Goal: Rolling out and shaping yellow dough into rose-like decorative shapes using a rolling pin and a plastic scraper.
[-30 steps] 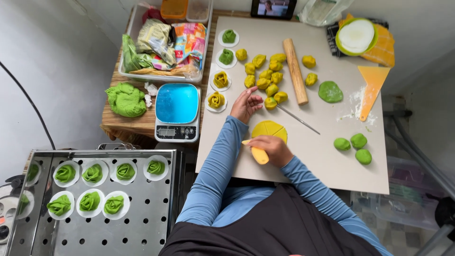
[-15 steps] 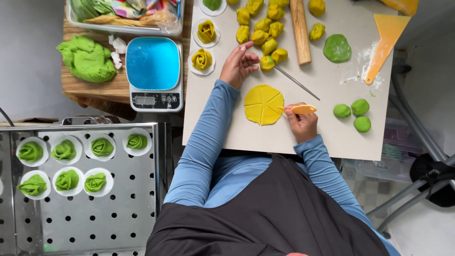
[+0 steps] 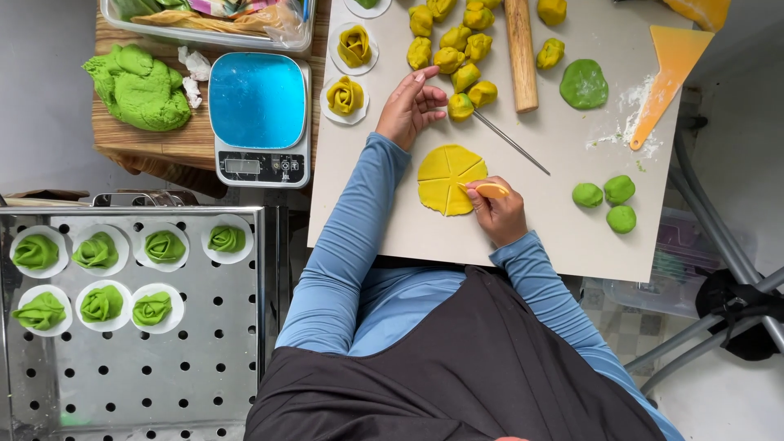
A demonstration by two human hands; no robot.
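Observation:
A flat yellow dough disc (image 3: 445, 178) lies on the pale board (image 3: 572, 237), scored into wedges. My right hand (image 3: 500, 214) grips a small orange scraper (image 3: 491, 189) whose edge rests on the disc's right side. My left hand (image 3: 411, 106) rests fingers spread on the board just above the disc, beside a pile of yellow dough pieces (image 3: 454, 51) and a thin metal stick (image 3: 511, 142).
A wooden rolling pin (image 3: 521, 51), a flattened green dough round (image 3: 583, 83), three green balls (image 3: 606, 200) and a large orange scraper (image 3: 668, 80) lie on the board. A blue scale (image 3: 259, 114), green dough lump (image 3: 139, 88), yellow dough roses (image 3: 345, 96) and a perforated tray (image 3: 139, 359) of green roses are left.
The view has shifted closer and down. My right hand moved the small scraper from the disc's lower left to its right side; more cut lines show on the disc.

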